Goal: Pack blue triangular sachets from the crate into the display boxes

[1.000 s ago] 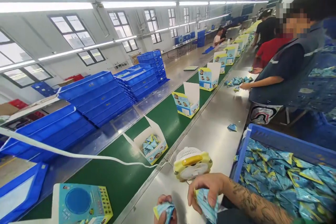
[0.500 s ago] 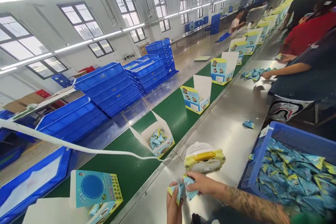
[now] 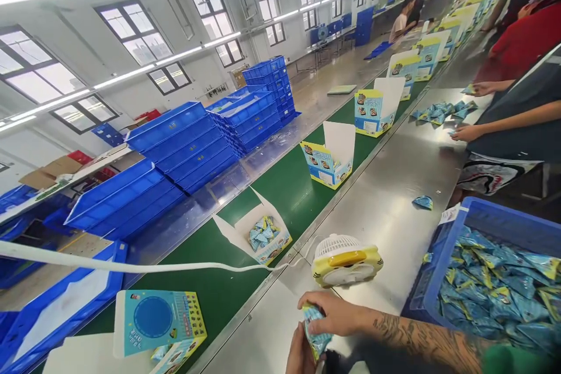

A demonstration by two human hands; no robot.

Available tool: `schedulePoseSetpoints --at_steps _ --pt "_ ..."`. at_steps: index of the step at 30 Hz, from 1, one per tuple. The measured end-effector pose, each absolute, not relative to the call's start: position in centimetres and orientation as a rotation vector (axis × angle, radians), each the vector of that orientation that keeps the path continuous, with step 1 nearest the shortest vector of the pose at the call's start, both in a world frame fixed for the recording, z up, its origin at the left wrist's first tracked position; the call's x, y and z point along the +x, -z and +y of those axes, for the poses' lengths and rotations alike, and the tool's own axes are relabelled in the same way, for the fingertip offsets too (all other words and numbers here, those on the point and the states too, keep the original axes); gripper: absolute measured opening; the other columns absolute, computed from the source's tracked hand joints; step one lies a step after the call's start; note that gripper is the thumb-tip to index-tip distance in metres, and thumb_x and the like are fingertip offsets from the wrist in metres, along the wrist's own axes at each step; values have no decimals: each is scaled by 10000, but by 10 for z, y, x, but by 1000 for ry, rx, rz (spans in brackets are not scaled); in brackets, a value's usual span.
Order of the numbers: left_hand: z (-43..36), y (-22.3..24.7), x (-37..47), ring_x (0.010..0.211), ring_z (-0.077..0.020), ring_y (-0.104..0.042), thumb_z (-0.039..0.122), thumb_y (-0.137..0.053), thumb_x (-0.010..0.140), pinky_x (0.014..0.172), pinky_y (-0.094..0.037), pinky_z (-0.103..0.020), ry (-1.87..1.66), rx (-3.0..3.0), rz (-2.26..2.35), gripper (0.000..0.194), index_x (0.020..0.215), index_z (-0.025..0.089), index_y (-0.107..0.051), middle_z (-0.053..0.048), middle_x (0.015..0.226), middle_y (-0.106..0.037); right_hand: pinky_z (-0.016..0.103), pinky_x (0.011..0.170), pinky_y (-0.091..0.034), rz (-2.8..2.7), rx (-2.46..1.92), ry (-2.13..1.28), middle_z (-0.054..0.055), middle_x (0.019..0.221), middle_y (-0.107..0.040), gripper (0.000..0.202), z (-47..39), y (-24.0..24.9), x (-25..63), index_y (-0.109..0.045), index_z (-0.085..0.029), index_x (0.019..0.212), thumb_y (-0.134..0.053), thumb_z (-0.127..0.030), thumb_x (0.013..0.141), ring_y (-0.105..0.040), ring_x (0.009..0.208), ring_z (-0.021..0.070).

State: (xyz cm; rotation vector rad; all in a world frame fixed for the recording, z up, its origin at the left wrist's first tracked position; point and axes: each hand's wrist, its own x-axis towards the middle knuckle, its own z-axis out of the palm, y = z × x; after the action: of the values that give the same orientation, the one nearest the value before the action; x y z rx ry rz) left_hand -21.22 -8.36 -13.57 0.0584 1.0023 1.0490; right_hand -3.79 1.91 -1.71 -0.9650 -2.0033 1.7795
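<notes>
"Two hands, lower centre of the frame: what are they holding?"

"Both are closed around blue-and-yellow packets (image 3: pixel 316 336). The right hand (image 3: pixel 335 314) grips from above, thumb across the wrapper, and the left hand (image 3: pixel 300 350) is cupped at the lower left side (how many packets, I can't tell)."

"And around them?"

"Just beyond, a yellow-and-white fan (image 3: pixel 346 269) sits on the metal desk (image 3: pixel 381 187). At lower right, a blue crate (image 3: pixel 512 221) holds a heap of similar packets, and a loose packet (image 3: pixel 423 203) lies on the desk near it."

"What about the left side?"

"A green belt (image 3: pixel 291 187) runs diagonally beside the desk, carrying open boxes. The centre box (image 3: pixel 277 250) has packets inside; the lower-left box (image 3: pixel 153 317) shows some too. A white cable (image 3: pixel 197 267) crosses in front."

"Anyone else?"

"At upper right, a co-worker's hand (image 3: pixel 468 132) is near a small packet pile (image 3: pixel 442 113)."
</notes>
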Motion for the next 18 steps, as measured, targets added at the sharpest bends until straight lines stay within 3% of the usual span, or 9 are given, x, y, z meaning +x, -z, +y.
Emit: schedulePoseSetpoints --at_steps 3,6,9,11,13,15,18 --pt "-90 157 -200 662 -225 -727 743 -925 592 458 -514 -273 -970 -33 845 707 1021 184 -869 -140 898 -845 635 1158 -410 -2415 -918 -1398 182 1306 -722 727 13 38 -44 -694 -219 1388 -763 -550 744 -573 1344 431" --pt "-94 169 -191 510 -173 -661 704 -960 563 414 -508 -267 -996 -130 796 641 934 189 -875 -104 840 -848 666 1172 -403 -2516 -910 -1440 224 1432 -652 925 7 57 -44 -583 -205 1534 -758 -614 724 -542 1397 462" --pt "-88 161 -198 630 -218 -752 597 -983 594 515 -610 -284 -1077 -200 783 528 922 199 -869 -110 891 -862 630 1245 -365 -2420 -978 -1470 229 1608 -506 1091 6 58 -33 -473 -209 1626 -827 -591 668 -470 1488 455" --pt "-72 143 -215 835 -282 -817 520 -855 799 609 -664 -318 -1181 -234 860 343 932 204 -845 -133 973 -863 576 1261 -376 -2300 -1057 -1489 213 1611 -509 1039 8 51 -20 -480 -203 1618 -820 -560 704 -476 1495 417" --pt "-45 117 -241 852 -279 -827 415 -669 972 529 -626 -275 -1291 -234 1005 253 911 207 -800 -121 927 -849 533 1204 -448 -2247 -1115 -1508 195 1508 -604 891 10 44 -4 -559 -192 1547 -781 -532 754 -576 1385 379" --pt "-10 83 -269 794 -249 -822 315 -618 1008 480 -582 -223 -1379 -183 1055 197 907 223 -760 -73 870 -830 532 1110 -510 -2352 -1090 -1493 184 1377 -682 774 12 43 9 -642 -187 1457 -755 -502 759 -659 1225 366" --pt "50 28 -305 946 -309 -822 252 -627 994 516 -621 -259 -1490 2 1036 169 1109 233 -750 -82 1080 -825 545 1012 -543 -2580 -924 -1437 170 1222 -742 661 9 50 23 -729 -194 1354 -722 -468 753 -701 1082 361"
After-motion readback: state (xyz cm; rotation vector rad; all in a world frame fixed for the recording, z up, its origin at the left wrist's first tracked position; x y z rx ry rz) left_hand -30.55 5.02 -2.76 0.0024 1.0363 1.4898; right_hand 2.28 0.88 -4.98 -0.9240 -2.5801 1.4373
